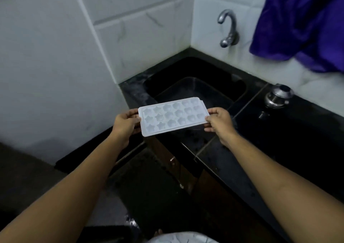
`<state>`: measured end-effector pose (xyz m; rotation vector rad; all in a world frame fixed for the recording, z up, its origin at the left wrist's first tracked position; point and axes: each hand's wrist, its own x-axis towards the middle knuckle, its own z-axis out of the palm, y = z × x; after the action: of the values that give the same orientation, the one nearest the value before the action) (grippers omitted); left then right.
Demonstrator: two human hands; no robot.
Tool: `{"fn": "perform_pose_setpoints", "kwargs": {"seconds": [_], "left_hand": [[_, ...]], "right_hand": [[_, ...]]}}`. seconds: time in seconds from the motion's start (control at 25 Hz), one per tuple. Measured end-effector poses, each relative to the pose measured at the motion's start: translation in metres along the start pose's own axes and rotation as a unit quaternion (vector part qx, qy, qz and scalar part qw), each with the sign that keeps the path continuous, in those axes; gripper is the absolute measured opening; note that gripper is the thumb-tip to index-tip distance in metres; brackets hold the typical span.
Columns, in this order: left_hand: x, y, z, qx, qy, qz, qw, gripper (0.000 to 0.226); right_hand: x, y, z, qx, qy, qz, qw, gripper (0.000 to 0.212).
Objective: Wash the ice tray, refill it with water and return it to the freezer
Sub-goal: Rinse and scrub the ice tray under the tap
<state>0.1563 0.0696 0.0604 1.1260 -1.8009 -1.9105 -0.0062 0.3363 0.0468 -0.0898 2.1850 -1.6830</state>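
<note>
Now the person is holding the ice tray [172, 116] out level in front of them, cavities facing up, and both hands are doing the carrying. The left hand [125, 124] is gripping the tray's left short end, fingers curling around the edge, while the right hand [219, 122] is pinching the right short end, thumb on top and fingers tucked beneath. That two-ended hold is, I'd say, keeping the thin plastic flat and steady as it is hanging over the near edge of the dark sink [240, 92], which is sitting in the corner of the black counter [297, 131].

So the tray is spanning the gap between the two hands, touching both and resting on nothing else. The tap [228, 29] is standing on the tiled wall beyond the sink, well apart from the tray, and no water is showing from it. Whether the star and round cavities are holding any water I cannot tell. My reading is that the washing step is coming up, with the tray needing to travel further in under the spout. A purple cloth [301, 19] is hanging at the upper right, and a steel pot lid [278, 95] is sitting on the counter.
</note>
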Motion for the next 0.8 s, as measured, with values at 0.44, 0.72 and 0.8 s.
{"fn": "perform_pose_setpoints", "kwargs": {"seconds": [0.44,0.72,0.8], "left_hand": [[0.136,0.058,0.072,0.07,-0.118,0.044,0.99,0.021],[0.211,0.097,0.099,0.086,-0.158,0.008,0.984,0.017],[0.232,0.105,0.106,0.102,-0.176,0.0,0.979,0.017]], "right_hand": [[0.048,-0.012,-0.015,0.044,0.102,-0.016,0.994,0.022],[0.103,-0.038,-0.02,0.102,0.045,-0.023,0.993,0.022],[0.117,-0.041,-0.019,0.105,0.051,-0.023,0.993,0.024]]}}
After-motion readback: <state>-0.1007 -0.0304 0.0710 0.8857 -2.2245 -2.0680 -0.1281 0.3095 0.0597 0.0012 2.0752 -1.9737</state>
